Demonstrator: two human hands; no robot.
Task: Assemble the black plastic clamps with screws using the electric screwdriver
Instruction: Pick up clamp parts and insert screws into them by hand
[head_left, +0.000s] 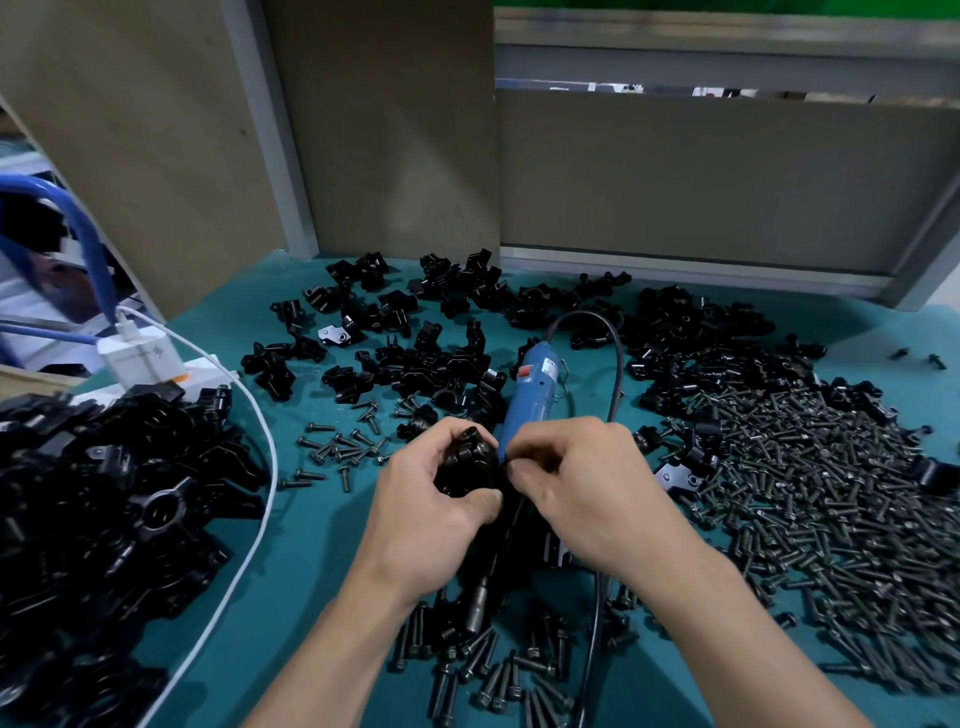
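We see the left hand (426, 509) curled tight around a black clamp (465, 460), holding it up just above the middle of the table (322, 545). The right hand (587, 483) is right beside it. Its thumb and first finger are pinched together on a small dark piece (511, 469) at the clamp's right side (it is too small for us to tell what it is). The two hands are almost touching.

The blue electric screwdriver (532, 389) lies flat on the table under the hands, with its blue body sticking out behind them. Its metal tip (475, 608) shows below the left wrist, toward the near edge. Its black cord (615, 364) loops off to the right and comes back to the near edge.

A big heap of screws (810, 499) covers the right side of the table, and more screws lie by the near edge. Loose clamp parts (415, 343) are spread along the far edge. At the left edge sits a tall pile of black clamps (109, 493). Behind it is a white charger (140, 356), and its white cable (262, 467) curves down to the near edge.
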